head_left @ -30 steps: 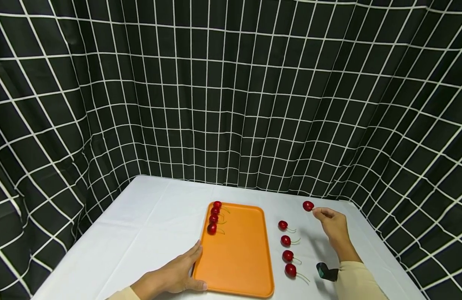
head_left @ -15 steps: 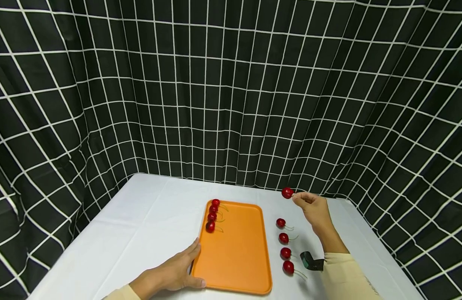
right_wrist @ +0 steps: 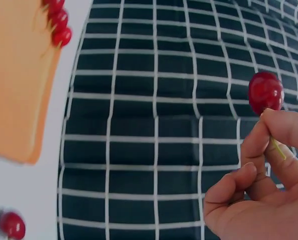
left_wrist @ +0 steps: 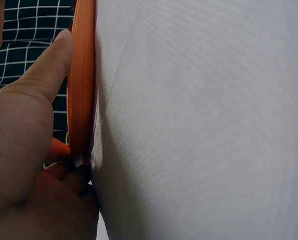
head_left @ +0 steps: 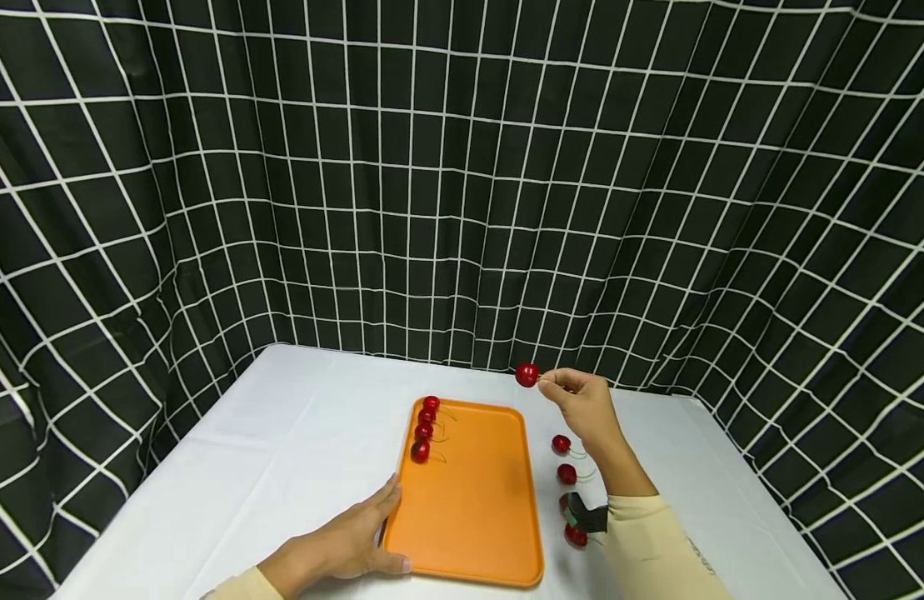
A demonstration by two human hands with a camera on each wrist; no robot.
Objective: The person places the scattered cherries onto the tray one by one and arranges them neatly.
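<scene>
My right hand (head_left: 591,410) pinches the green stem of a red cherry (head_left: 526,375) between thumb and fingertips. The cherry (right_wrist: 265,93) hangs in the air beyond the tray's far right corner, its stem end sticking out under the fingers in the right wrist view. My left hand (head_left: 345,537) grips the near left corner of an orange tray (head_left: 469,500), thumb at the front rim and fingers along the left side. In the left wrist view the tray's outer wall (left_wrist: 81,85) stands against the thumb. Several cherries (head_left: 420,452) with stems line the tray's upper left edge.
On the white tablecloth (head_left: 304,433), right of the tray, lies a column of several more cherries (head_left: 566,474). A dark strap piece (head_left: 585,514) at my right wrist hides part of them. Black curtain with white grid (head_left: 462,208) encloses the table's back and sides.
My right hand has carried the cherry leftward and farther up in the head view, from right of the column toward the tray's far end. The left hand and tray have stayed in place.
</scene>
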